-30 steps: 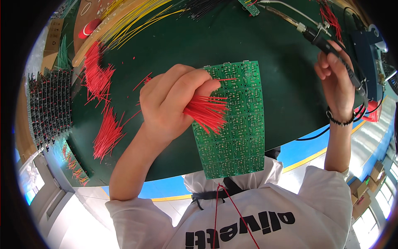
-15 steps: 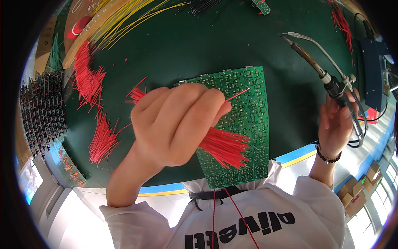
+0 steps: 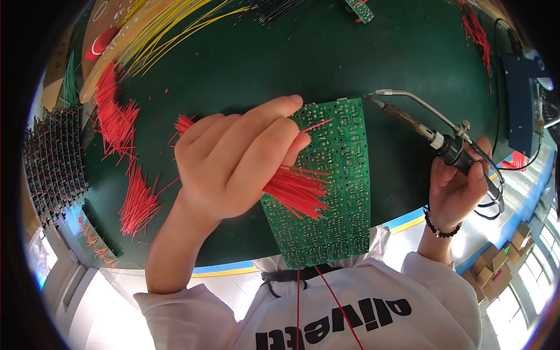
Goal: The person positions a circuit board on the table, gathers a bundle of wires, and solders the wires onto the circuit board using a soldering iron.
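Observation:
My left hand (image 3: 230,154) is closed around a bundle of red wires (image 3: 297,191), which fans out below the fingers and shows again behind the knuckles. One single red wire (image 3: 319,124) sticks out between thumb and fingers, over the green circuit board panel (image 3: 347,186). The index finger is raised above that wire. At the right, my right hand (image 3: 458,189) grips a soldering iron (image 3: 411,122) with a thin metal feed tube clamped along it. The iron's tip hovers near the panel's upper right corner. My left hand hides the panel's left part.
Loose red wires (image 3: 140,201) lie left of the panel, beside stacked dark circuit boards (image 3: 55,166). Yellow wires (image 3: 169,35), black wires (image 3: 274,10) and a small green board (image 3: 360,10) lie at the far side. A blue box (image 3: 521,105) with cables stands right.
The soldering iron has moved left, its tip now close to the panel's upper right corner. My left index finger has lifted and straightened. The bundle has shifted slightly left and up.

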A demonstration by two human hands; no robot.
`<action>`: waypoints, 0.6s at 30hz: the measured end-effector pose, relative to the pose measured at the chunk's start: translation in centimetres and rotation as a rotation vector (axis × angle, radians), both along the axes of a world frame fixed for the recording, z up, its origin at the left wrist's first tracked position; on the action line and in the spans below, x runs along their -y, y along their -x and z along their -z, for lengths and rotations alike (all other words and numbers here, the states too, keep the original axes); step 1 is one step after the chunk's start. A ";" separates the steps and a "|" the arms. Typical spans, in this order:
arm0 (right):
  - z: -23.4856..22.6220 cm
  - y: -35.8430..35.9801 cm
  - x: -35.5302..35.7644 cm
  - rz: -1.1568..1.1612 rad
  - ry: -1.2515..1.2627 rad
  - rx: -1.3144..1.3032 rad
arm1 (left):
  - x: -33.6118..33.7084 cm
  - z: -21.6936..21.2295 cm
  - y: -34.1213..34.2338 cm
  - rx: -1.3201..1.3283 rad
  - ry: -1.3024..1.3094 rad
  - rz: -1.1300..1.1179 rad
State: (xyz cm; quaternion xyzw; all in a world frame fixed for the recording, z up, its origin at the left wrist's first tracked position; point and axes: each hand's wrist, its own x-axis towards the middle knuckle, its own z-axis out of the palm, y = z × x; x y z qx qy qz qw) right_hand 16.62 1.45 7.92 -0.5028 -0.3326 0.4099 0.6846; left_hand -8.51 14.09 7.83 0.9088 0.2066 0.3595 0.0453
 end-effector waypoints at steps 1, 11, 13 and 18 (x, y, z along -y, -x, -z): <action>0.0 -0.1 0.0 -0.025 -0.002 0.008 | 0.3 -0.3 0.1 -0.072 0.061 -0.007; -0.2 1.2 -0.4 0.101 0.066 -0.105 | 0.5 -0.6 0.4 0.018 0.084 -0.044; -0.3 1.0 -0.3 0.103 0.080 -0.049 | 0.5 -0.4 0.2 0.039 0.065 -0.043; -0.3 1.0 -0.9 0.165 0.037 -0.001 | 0.6 0.0 0.4 0.049 0.058 -0.049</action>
